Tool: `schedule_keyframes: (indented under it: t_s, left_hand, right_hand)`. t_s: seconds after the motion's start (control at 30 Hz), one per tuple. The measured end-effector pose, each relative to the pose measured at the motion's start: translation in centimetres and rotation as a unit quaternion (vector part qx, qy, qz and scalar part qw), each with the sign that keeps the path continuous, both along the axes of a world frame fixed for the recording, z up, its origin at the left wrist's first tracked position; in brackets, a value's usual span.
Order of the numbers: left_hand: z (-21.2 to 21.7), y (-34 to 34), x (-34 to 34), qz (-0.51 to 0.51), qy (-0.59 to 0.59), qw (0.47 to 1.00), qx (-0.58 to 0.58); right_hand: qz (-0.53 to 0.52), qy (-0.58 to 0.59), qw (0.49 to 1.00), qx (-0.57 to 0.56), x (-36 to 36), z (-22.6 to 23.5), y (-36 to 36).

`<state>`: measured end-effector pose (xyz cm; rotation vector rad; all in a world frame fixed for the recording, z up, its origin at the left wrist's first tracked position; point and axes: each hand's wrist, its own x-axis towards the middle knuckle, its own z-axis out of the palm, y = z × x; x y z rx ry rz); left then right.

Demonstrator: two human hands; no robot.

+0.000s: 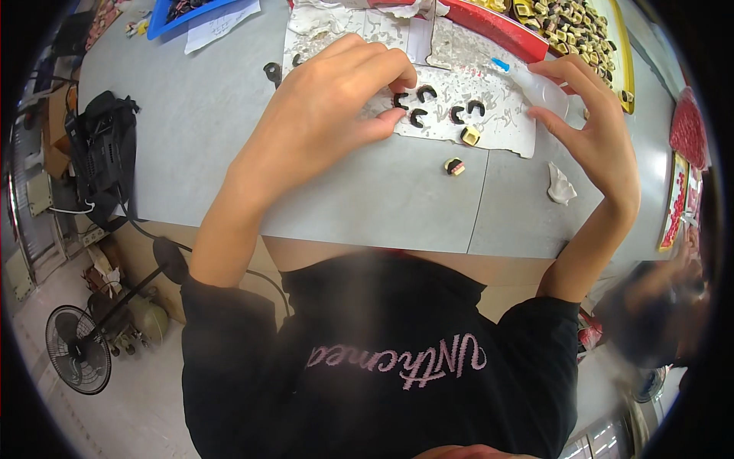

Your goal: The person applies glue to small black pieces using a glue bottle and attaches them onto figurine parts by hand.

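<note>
My left hand (330, 96) has its thumb and index finger closed on a small black C-shaped piece (400, 101) at the edge of a stained white board (508, 130). Several similar black pieces (427, 93) lie on the board just to the right of the fingertips. Beside them sits a small cream-and-black piece (470, 136); another piece, with pink and cream on it (455, 166), rests on the table below the board. My right hand (592, 115) grips a translucent squeeze bottle (543, 92) between thumb and fingers, its blue tip pointing up and left, above the board's right side.
A yellow tray (628, 69) full of cream-and-black pieces stands at the far right, behind a red edge (497, 27). A crumpled white scrap (560, 184) lies near my right forearm. At the far left are a blue bin (158, 23), a paper and a black bag (115, 138).
</note>
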<state>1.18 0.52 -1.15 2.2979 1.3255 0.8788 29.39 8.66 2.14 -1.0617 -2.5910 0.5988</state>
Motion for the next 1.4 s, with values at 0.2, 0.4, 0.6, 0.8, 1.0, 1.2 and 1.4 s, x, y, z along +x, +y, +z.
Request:
schedule_keyframes:
  t_s: [0.2, 0.4, 0.6, 0.8, 1.0, 1.2, 1.4]
  left_hand:
    - [0.3, 0.2, 0.0, 0.024, -0.035, 0.999, 0.02]
    - [0.4, 0.1, 0.9, 0.011, -0.206, 0.978, -0.001]
    - [-0.3, -0.3, 1.5, 0.002, -0.248, 0.969, -0.008]
    - [-0.6, -0.4, 2.1, -0.015, -0.218, 0.975, 0.024]
    - [-1.0, -0.7, 2.5, -0.015, -0.239, 0.971, 0.011]
    - [-1.4, -0.7, 2.4, -0.012, -0.212, 0.976, 0.054]
    - [-1.6, -0.4, 2.4, -0.02, -0.18, 0.979, 0.098]
  right_hand:
    - [-0.017, 0.145, 0.988, -0.053, 0.1, 0.3, -0.1]
    - [-0.161, 0.435, 0.853, -0.24, -0.7, -1.1, 0.4]
    - [-0.103, 0.499, 0.794, -0.333, -1.9, -2.4, 0.2]
    - [-0.085, 0.61, 0.664, -0.424, -2.1, -3.7, -0.3]
    - [-0.037, 0.595, 0.665, -0.45, -2.6, -3.3, -0.9]
    - [-0.026, 0.569, 0.739, -0.36, -3.0, -3.2, -1.3]
    - [-0.072, 0.517, 0.79, -0.321, -4.1, -3.1, -2.4]
